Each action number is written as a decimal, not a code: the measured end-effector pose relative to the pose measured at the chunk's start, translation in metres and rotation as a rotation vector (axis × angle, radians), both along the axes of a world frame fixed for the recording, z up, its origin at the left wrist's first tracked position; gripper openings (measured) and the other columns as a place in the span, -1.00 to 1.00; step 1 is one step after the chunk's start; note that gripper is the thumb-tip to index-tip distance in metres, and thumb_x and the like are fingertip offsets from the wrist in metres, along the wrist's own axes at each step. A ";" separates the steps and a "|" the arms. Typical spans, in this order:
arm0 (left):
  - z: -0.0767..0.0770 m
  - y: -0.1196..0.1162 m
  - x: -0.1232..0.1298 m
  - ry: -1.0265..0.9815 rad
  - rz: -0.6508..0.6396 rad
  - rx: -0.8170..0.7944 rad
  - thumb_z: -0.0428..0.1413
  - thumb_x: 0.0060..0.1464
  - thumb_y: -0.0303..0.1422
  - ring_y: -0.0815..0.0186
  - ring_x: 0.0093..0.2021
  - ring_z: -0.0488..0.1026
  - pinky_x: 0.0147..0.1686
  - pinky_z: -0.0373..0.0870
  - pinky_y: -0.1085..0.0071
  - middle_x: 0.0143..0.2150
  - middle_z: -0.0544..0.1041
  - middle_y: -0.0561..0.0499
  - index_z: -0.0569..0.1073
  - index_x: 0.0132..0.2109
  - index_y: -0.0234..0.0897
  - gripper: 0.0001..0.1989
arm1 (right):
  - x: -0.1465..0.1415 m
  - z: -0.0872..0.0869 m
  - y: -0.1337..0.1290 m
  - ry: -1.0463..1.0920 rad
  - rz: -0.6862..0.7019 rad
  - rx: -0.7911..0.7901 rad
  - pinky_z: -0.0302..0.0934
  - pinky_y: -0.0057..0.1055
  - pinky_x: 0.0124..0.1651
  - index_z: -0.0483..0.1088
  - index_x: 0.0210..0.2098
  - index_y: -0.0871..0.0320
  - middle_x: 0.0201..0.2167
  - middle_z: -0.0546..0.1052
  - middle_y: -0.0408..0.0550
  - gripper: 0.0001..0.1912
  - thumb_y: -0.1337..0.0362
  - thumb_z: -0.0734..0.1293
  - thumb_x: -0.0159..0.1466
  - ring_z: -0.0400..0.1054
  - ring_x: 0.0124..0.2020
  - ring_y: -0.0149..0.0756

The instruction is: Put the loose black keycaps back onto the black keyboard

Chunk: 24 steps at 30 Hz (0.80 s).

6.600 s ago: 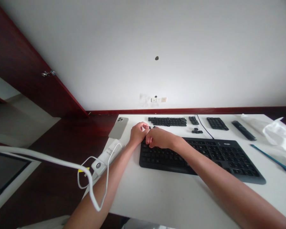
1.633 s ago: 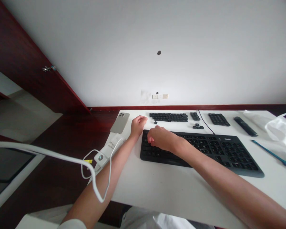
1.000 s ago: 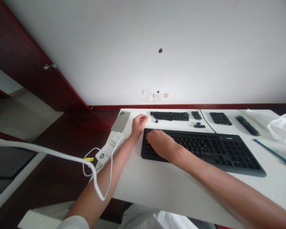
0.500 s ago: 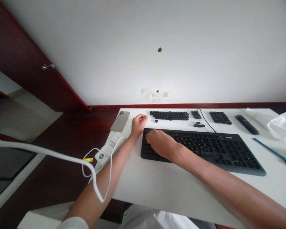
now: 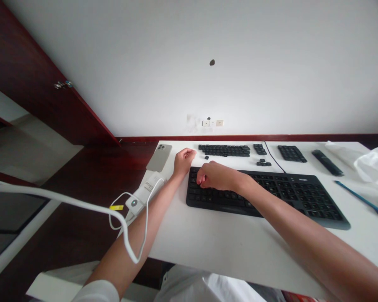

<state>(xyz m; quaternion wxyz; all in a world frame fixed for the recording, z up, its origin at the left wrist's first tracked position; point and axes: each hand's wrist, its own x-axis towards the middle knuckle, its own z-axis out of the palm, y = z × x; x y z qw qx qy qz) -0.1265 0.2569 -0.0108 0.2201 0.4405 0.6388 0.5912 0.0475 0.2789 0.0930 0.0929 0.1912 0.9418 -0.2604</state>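
Observation:
A black keyboard (image 5: 271, 188) lies across the white table, with many key positions lacking caps. Over its upper left part is my right hand (image 5: 216, 175), fingers curled down onto the keys; whatever they may pinch is hidden. My left hand (image 5: 184, 160) rests at the keyboard's upper left corner, fingers bent together, and what they hold, if anything, is too small to make out. Behind the keyboard lie rows of loose black keycaps (image 5: 224, 150), a single keycap (image 5: 206, 157), a small group (image 5: 263, 162) and a number-pad block (image 5: 291, 153).
A phone (image 5: 159, 157) and a white power strip (image 5: 144, 193) with a looping white cable lie at the left. To the right are a black brush-like object (image 5: 327, 162), a blue tool (image 5: 360, 197) and a white plastic bag (image 5: 376, 170). The white table (image 5: 204, 243) meets the wall behind.
My right hand has lifted slightly and shifted right and up over the keyboard, uncovering keys at its lower left. My left hand stays nearly where it was. The camera view has shifted slightly.

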 end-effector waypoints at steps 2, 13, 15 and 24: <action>0.000 0.000 0.000 0.005 0.001 0.004 0.17 0.11 -0.22 0.34 -0.39 0.37 -0.32 0.25 0.42 -0.47 0.45 0.09 0.48 -0.41 -0.25 -0.78 | -0.001 0.000 -0.002 -0.006 0.000 -0.002 0.30 -0.48 -0.21 0.66 -0.20 0.16 -0.27 0.70 -0.06 -0.77 0.47 0.39 0.21 0.57 -0.22 -0.27; -0.003 -0.001 0.000 0.007 -0.029 0.043 0.17 0.15 -0.21 0.33 -0.36 0.40 -0.28 0.31 0.42 -0.45 0.46 0.08 0.49 -0.37 -0.26 -0.77 | 0.000 -0.011 -0.023 0.026 0.020 0.249 0.31 -0.44 -0.14 0.62 -0.17 0.18 -0.20 0.67 0.06 -0.67 0.54 0.24 0.32 0.57 -0.19 -0.23; -0.004 -0.001 0.000 0.004 -0.031 0.044 0.18 0.15 -0.21 0.32 -0.36 0.42 -0.27 0.33 0.41 -0.45 0.47 0.07 0.49 -0.36 -0.26 -0.78 | 0.000 -0.009 -0.028 0.013 0.050 0.316 0.31 -0.43 -0.14 0.61 -0.18 0.21 -0.21 0.67 0.09 -0.66 0.56 0.21 0.33 0.58 -0.18 -0.20; -0.003 -0.001 0.000 -0.005 -0.034 0.049 0.18 0.14 -0.20 0.33 -0.36 0.42 -0.27 0.33 0.41 -0.44 0.48 0.06 0.49 -0.36 -0.26 -0.78 | 0.000 -0.004 -0.028 -0.009 0.034 0.304 0.31 -0.41 -0.18 0.60 -0.19 0.20 -0.21 0.66 0.09 -0.71 0.48 0.22 0.38 0.58 -0.21 -0.19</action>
